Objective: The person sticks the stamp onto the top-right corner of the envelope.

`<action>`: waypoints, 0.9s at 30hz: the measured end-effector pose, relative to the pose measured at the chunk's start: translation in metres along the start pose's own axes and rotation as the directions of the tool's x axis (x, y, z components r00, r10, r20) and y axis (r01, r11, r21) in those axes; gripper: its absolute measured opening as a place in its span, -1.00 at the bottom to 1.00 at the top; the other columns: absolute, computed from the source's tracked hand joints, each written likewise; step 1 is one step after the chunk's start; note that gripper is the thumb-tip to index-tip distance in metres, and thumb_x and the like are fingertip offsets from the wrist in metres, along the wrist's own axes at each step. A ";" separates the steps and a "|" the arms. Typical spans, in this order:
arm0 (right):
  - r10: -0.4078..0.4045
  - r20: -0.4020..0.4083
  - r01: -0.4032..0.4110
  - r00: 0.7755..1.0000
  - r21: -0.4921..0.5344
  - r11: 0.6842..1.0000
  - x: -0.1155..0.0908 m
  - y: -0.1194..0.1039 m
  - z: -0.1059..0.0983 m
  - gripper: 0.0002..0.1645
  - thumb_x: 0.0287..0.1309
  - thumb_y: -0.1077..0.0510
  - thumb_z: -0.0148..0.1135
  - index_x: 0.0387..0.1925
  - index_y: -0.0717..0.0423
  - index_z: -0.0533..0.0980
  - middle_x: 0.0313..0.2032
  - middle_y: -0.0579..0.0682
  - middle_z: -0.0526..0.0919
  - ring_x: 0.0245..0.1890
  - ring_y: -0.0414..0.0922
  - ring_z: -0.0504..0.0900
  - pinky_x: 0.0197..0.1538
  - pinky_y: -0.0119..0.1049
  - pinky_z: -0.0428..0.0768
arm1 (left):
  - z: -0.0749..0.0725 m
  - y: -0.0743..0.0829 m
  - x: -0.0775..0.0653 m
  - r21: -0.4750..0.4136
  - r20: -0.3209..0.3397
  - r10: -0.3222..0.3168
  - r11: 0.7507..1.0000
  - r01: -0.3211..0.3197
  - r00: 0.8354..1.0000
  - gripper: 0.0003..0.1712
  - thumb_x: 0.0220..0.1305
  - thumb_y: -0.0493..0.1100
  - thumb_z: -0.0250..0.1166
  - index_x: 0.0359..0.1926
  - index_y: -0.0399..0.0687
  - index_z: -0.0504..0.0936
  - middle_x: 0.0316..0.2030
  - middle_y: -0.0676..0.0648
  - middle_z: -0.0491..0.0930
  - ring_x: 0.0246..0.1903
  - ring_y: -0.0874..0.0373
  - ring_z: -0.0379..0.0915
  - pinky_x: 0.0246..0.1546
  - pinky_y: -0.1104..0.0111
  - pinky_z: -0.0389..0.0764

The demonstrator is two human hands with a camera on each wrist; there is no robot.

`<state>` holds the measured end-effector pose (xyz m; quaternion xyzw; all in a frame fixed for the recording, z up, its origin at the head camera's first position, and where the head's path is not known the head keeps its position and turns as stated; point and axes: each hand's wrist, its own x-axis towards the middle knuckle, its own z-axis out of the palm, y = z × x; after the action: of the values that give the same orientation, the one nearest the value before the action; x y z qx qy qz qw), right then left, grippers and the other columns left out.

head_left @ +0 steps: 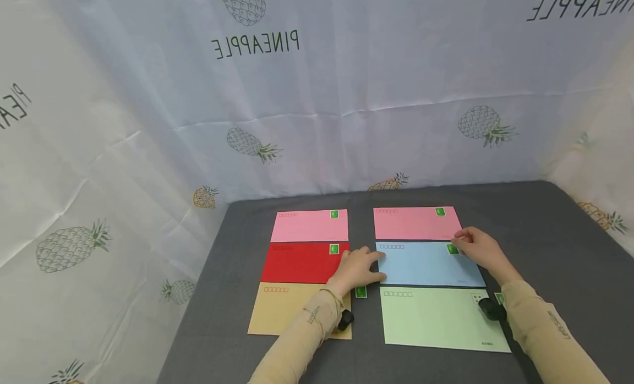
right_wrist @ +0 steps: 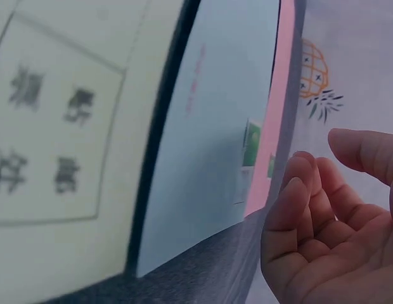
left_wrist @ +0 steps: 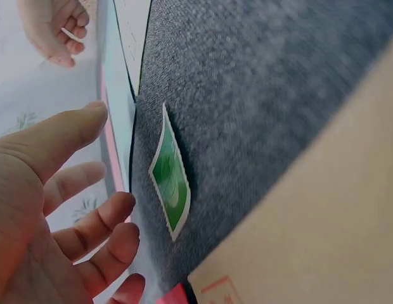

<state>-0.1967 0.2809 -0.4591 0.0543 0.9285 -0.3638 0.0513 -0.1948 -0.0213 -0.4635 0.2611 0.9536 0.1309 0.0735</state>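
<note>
Fingers [head_left: 377, 256] flank blue envelope [head_left: 421, 265]; grey tabletop [head_left: 520, 235] fronts curtain [head_left: 356, 147].

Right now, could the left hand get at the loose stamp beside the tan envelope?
Probably yes: the left hand is near the stamp on the gray surface, and nothing visible lies over it.

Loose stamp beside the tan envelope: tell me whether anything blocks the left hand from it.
Nothing visible does. In the left wrist view, the loose stamp lies uncovered on the gray table, with open space between it and the left hand.
</note>
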 end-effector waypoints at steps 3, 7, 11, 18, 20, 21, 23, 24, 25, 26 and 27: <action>-0.032 -0.015 0.032 0.999 -0.015 0.999 -0.002 -0.005 0.000 -0.47 0.29 -0.07 0.01 -0.01 0.34 0.35 -0.32 0.18 0.51 -0.36 -0.02 0.46 -0.40 -0.30 0.39 | -0.002 0.000 -0.002 0.028 -0.018 0.005 1.000 -0.004 1.000 -0.39 0.09 0.18 0.29 0.20 0.28 0.46 -0.21 0.05 0.52 -0.38 0.29 0.36 -0.31 0.38 0.20; -0.073 -0.030 0.072 0.997 -0.031 0.997 -0.005 -0.014 0.000 -0.47 0.27 -0.08 0.04 -0.02 0.33 0.38 -0.25 0.22 0.51 -0.32 -0.01 0.46 -0.40 -0.29 0.40 | -0.005 -0.002 -0.005 0.048 -0.050 0.027 0.999 -0.025 0.998 -0.38 0.11 0.19 0.27 0.23 0.29 0.43 -0.21 0.05 0.50 -0.39 0.29 0.33 -0.34 0.40 0.17; -0.100 -0.019 0.100 0.995 -0.023 0.995 -0.006 -0.021 0.002 -0.49 0.27 -0.09 0.05 -0.03 0.29 0.39 -0.26 0.19 0.52 -0.32 -0.03 0.45 -0.40 -0.29 0.39 | -0.006 -0.006 -0.009 0.048 -0.084 0.048 0.998 -0.044 0.995 -0.37 0.13 0.18 0.26 0.25 0.31 0.39 -0.19 0.03 0.50 -0.33 0.26 0.34 -0.28 0.37 0.23; -0.150 0.014 0.150 0.989 0.001 0.989 -0.010 -0.036 0.006 -0.50 0.28 -0.08 0.04 0.00 0.27 0.38 -0.19 0.22 0.52 -0.32 -0.05 0.52 -0.37 -0.31 0.42 | -0.014 -0.017 -0.020 0.035 -0.127 0.055 0.998 -0.051 0.990 -0.36 0.15 0.19 0.24 0.26 0.30 0.38 -0.21 0.03 0.49 -0.31 0.26 0.33 -0.23 0.36 0.31; -0.153 0.019 0.153 0.988 0.005 0.988 -0.012 -0.042 0.008 -0.50 0.28 -0.09 0.05 0.01 0.25 0.38 -0.18 0.21 0.52 -0.29 -0.04 0.51 -0.35 -0.32 0.43 | -0.016 -0.021 -0.024 0.021 -0.139 0.052 0.999 -0.049 0.989 -0.36 0.15 0.19 0.23 0.26 0.28 0.38 -0.22 0.02 0.48 -0.33 0.26 0.32 -0.26 0.37 0.28; -0.155 0.020 0.155 0.988 0.005 0.988 -0.013 -0.045 0.009 -0.49 0.28 -0.09 0.05 0.01 0.24 0.38 -0.17 0.21 0.52 -0.27 -0.03 0.51 -0.34 -0.32 0.43 | -0.018 -0.023 -0.027 0.010 -0.146 0.050 0.999 -0.049 0.988 -0.37 0.15 0.20 0.22 0.26 0.28 0.38 -0.23 0.02 0.48 -0.33 0.26 0.32 -0.26 0.37 0.26; -0.164 0.019 0.164 0.986 0.005 0.986 -0.014 -0.050 0.011 -0.49 0.26 -0.09 0.07 0.03 0.23 0.38 -0.16 0.20 0.53 -0.25 -0.02 0.50 -0.32 -0.32 0.43 | -0.020 -0.027 -0.031 -0.003 -0.167 0.056 0.998 -0.057 0.984 -0.38 0.15 0.19 0.22 0.25 0.25 0.40 -0.20 0.01 0.49 -0.30 0.24 0.34 -0.25 0.37 0.25; -0.169 0.019 0.169 0.985 0.009 0.986 -0.015 -0.052 0.012 -0.48 0.25 -0.09 0.09 0.04 0.24 0.37 -0.16 0.19 0.53 -0.24 -0.01 0.50 -0.31 -0.32 0.43 | -0.020 -0.029 -0.032 -0.011 -0.171 0.059 0.998 -0.062 0.983 -0.38 0.15 0.18 0.22 0.25 0.23 0.41 -0.18 0.00 0.50 -0.27 0.23 0.35 -0.24 0.36 0.25; -0.178 0.016 0.178 0.984 0.012 0.984 -0.016 -0.055 0.013 -0.47 0.24 -0.07 0.11 0.06 0.25 0.36 -0.17 0.18 0.54 -0.23 -0.01 0.50 -0.31 -0.32 0.43 | -0.021 -0.031 -0.034 -0.019 -0.173 0.062 0.998 -0.066 0.983 -0.38 0.14 0.18 0.23 0.24 0.21 0.41 -0.16 -0.02 0.50 -0.24 0.21 0.36 -0.23 0.35 0.26; -0.187 0.012 0.187 0.982 0.018 0.982 -0.016 -0.057 0.014 -0.46 0.22 -0.05 0.13 0.07 0.26 0.34 -0.18 0.17 0.54 -0.23 -0.01 0.50 -0.30 -0.31 0.43 | -0.022 -0.033 -0.036 -0.024 -0.174 0.066 0.997 -0.072 0.982 -0.38 0.14 0.17 0.23 0.24 0.20 0.42 -0.14 -0.03 0.50 -0.22 0.20 0.37 -0.22 0.34 0.27; -0.197 0.007 0.197 0.980 0.023 0.980 -0.017 -0.059 0.015 -0.45 0.21 -0.03 0.15 0.08 0.27 0.34 -0.19 0.16 0.55 -0.22 -0.01 0.51 -0.30 -0.31 0.44 | -0.023 -0.036 -0.037 -0.023 -0.170 0.066 0.997 -0.071 0.983 -0.37 0.14 0.17 0.24 0.24 0.20 0.41 -0.12 -0.03 0.51 -0.19 0.19 0.38 -0.20 0.34 0.27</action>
<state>-0.1871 0.2262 -0.4280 -0.0392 0.9249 -0.3777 0.0186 -0.1852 -0.0748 -0.4487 0.2804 0.9449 0.1689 -0.0082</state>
